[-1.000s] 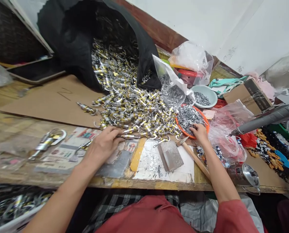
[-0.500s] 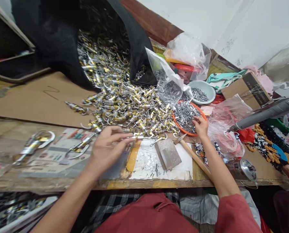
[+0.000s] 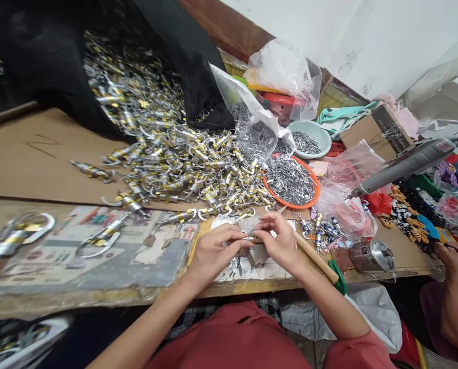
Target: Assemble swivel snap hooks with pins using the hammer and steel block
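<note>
Over the metal block [image 3: 258, 254], my two hands come together, fingertips almost touching. My left hand [image 3: 215, 251] is closed in a pinch on a small silver-and-yellow metal hook [image 3: 251, 238], mostly covered by the fingers. At the hook's other end my right hand [image 3: 283, 243] is also pinched closed; what lies between its fingertips is too small to make out. Under the block, small flat metal pieces [image 3: 234, 266] are scattered on white paper. A hammer [image 3: 316, 257] lies with its wooden handle beside my right forearm. Similar hooks form a big pile [image 3: 198, 169] behind my hands.
An orange basin [image 3: 316, 193] of small metal parts stands behind my right hand, near a pale blue bowl [image 3: 325, 142]. To the right are a grey power screwdriver [image 3: 401, 166], a lidded metal mug [image 3: 373, 256] and another person's hands [image 3: 450, 259]. A black bag [image 3: 208, 97] spills hooks.
My right hand has left the orange basin and come down beside my left hand. My left hand has moved right with the hook, over the block. The view has shifted right.
</note>
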Motion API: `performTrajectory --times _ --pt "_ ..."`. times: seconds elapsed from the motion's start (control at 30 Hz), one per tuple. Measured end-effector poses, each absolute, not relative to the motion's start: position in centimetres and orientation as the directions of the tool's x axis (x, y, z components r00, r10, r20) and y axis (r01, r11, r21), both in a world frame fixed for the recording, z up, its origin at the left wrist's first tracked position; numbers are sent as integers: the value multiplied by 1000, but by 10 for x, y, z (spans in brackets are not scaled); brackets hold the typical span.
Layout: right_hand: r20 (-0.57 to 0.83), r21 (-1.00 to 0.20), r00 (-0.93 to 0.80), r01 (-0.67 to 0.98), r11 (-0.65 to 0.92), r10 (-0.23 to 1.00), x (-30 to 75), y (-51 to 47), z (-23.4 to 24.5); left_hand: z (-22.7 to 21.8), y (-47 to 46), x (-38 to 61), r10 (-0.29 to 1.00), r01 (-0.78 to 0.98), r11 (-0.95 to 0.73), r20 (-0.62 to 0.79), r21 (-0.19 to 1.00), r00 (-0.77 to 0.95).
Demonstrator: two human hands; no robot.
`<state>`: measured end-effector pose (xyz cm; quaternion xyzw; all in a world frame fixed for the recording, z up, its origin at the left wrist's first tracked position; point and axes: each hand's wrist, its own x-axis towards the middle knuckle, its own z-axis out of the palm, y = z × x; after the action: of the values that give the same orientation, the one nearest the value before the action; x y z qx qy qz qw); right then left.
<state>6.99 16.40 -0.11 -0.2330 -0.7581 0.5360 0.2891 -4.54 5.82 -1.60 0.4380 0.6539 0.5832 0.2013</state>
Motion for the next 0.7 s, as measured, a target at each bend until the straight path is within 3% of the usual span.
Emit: performTrajectory --times 0.13,0.23,0.43,0.5,0.6,0.7 --pt "75 -988 -691 47 148 719 70 162 -1 -17 58 -43 781 314 -30 218 949 -585" --pt "57 -994 -677 31 106 734 71 161 0 -21 59 -42 764 300 -58 236 952 -600" --pt "122 -988 -669 -8 157 733 74 156 -5 -22 60 -40 767 174 -31 135 984 -628" --pt "188 -969 -673 -6 248 715 78 154 -7 -21 60 -40 803 106 -57 109 993 -586" --pt "451 -793 -707 -38 608 544 88 153 -7 -18 58 -42 819 -33 -74 42 997 -572" --pt "662 -387 -732 -153 909 159 97 158 -3 -15 56 -44 815 -128 -91 0 988 -579"
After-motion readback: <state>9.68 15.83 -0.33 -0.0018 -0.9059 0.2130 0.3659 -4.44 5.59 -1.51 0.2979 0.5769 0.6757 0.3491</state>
